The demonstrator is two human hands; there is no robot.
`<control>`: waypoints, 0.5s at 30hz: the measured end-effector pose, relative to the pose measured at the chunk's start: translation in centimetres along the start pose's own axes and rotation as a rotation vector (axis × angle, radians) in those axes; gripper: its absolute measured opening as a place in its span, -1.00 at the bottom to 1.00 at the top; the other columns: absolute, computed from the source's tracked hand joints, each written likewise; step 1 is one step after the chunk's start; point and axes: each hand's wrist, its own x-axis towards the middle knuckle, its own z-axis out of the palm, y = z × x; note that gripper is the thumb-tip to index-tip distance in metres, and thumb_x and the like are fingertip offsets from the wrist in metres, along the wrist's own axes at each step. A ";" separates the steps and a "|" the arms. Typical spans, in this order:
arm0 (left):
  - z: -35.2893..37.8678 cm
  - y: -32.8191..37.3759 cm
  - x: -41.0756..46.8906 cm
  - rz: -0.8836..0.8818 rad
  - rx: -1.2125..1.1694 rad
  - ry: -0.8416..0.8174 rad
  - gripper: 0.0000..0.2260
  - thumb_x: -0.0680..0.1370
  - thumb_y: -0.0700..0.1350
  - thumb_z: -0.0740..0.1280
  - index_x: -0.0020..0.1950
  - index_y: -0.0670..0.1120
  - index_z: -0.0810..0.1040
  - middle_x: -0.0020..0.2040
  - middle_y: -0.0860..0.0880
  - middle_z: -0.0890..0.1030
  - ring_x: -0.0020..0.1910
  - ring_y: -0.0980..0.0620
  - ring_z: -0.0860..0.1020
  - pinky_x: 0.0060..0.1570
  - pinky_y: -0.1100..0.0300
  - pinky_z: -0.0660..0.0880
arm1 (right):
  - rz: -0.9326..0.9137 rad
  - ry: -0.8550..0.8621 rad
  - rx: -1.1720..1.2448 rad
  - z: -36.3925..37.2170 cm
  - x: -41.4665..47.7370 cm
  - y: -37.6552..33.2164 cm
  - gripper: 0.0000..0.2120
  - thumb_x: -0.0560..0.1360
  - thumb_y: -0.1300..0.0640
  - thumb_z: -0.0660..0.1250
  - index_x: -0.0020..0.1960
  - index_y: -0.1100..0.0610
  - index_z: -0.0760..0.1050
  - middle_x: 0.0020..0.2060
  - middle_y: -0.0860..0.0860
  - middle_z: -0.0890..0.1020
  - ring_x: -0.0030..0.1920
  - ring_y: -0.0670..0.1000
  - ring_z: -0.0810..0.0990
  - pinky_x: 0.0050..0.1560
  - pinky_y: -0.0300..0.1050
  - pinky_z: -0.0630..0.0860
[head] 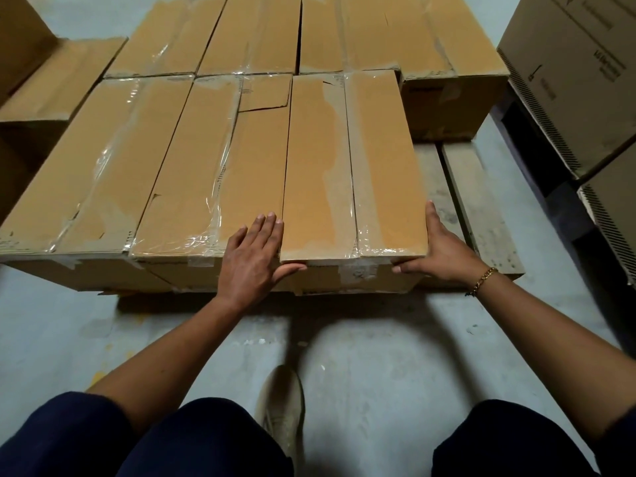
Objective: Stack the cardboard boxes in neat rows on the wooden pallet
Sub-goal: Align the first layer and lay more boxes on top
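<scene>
Two bare hands steady a long cardboard box (351, 166) at the right end of the front row on a wooden pallet (481, 208), in a view looking down from the person's head. The left hand (254, 249) lies flat with straight fingers across the seam between this box and the neighbouring box (206, 166), its thumb pressed against the box's near end just below the top edge. The right hand (444, 246) is spread at the near right corner, its fingers laid straight along the box's right side and its thumb across the near end; neither hand is curled round anything. A gold chain bracelet (481, 280) circles the right wrist.

The box sits side by side with two others of similar shape, touching the one next to it, their tops crossed by clear packing tape. A back row of boxes (395, 36) stands directly behind, end to end with the front ones. Bare pallet slats show to the right of the handled box. Larger printed cartons (568, 80) are stacked at the far right, apart from the pallet, and another brown carton (51, 84) stands at the left edge. Below, on the grey concrete floor (378, 356), a pale shoe (282, 407) shows between dark blue clothing.
</scene>
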 end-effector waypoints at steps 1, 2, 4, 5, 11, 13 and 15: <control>0.0 0.0 0.0 0.000 0.000 0.006 -0.11 0.56 0.51 -0.05 0.60 -0.15 0.30 0.61 -0.14 0.30 0.61 -0.09 0.25 0.50 -0.10 0.25 | 0.002 -0.001 -0.001 0.0 0.0 0.0 0.45 0.23 -0.24 0.64 0.59 -0.02 -0.48 0.61 0.10 0.21 0.50 0.20 0.34 0.46 0.09 0.36; 0.0 0.0 0.0 -0.001 0.002 0.012 -0.11 0.56 0.51 -0.05 0.60 -0.15 0.30 0.61 -0.14 0.30 0.60 -0.09 0.26 0.50 -0.10 0.26 | 0.005 -0.002 -0.001 0.0 0.0 0.0 0.45 0.24 -0.24 0.64 0.59 -0.02 -0.47 0.60 0.10 0.22 0.50 0.20 0.35 0.45 0.09 0.37; 0.1 0.0 0.1 -0.003 0.008 0.020 -0.11 0.56 0.51 -0.05 0.60 -0.15 0.31 0.60 -0.14 0.31 0.60 -0.09 0.27 0.49 -0.09 0.26 | 0.005 -0.001 0.003 0.0 0.0 0.0 0.44 0.24 -0.23 0.64 0.59 -0.02 -0.47 0.60 0.10 0.23 0.49 0.20 0.36 0.44 0.08 0.38; 0.2 0.0 0.1 -0.004 0.009 0.024 -0.11 0.56 0.51 -0.04 0.59 -0.15 0.32 0.60 -0.14 0.32 0.60 -0.09 0.27 0.49 -0.09 0.27 | 0.007 0.001 0.005 -0.1 0.0 0.0 0.44 0.24 -0.23 0.64 0.59 -0.02 -0.46 0.60 0.10 0.24 0.49 0.20 0.37 0.44 0.08 0.38; 0.2 0.1 0.2 -0.004 0.008 0.036 -0.14 0.56 0.50 -0.01 0.57 -0.15 0.35 0.58 -0.15 0.35 0.58 -0.10 0.31 0.45 -0.10 0.30 | 0.004 0.010 0.010 -0.1 0.1 0.0 0.43 0.25 -0.21 0.65 0.60 -0.02 -0.46 0.59 0.09 0.25 0.48 0.19 0.37 0.44 0.08 0.38; 0.2 0.1 0.2 -0.006 0.007 0.033 -0.14 0.56 0.50 0.00 0.57 -0.15 0.36 0.58 -0.15 0.36 0.57 -0.10 0.32 0.44 -0.09 0.30 | 0.007 0.010 0.010 -0.1 0.1 -0.1 0.43 0.25 -0.21 0.65 0.60 -0.02 -0.45 0.58 0.10 0.26 0.48 0.19 0.37 0.43 0.07 0.38; 0.3 0.1 0.2 -0.008 0.001 0.027 -0.14 0.56 0.50 0.01 0.57 -0.15 0.36 0.57 -0.15 0.37 0.57 -0.11 0.33 0.44 -0.08 0.30 | 0.013 0.011 0.006 -0.2 0.2 0.0 0.43 0.25 -0.21 0.65 0.60 -0.02 -0.45 0.58 0.10 0.26 0.48 0.19 0.37 0.43 0.05 0.37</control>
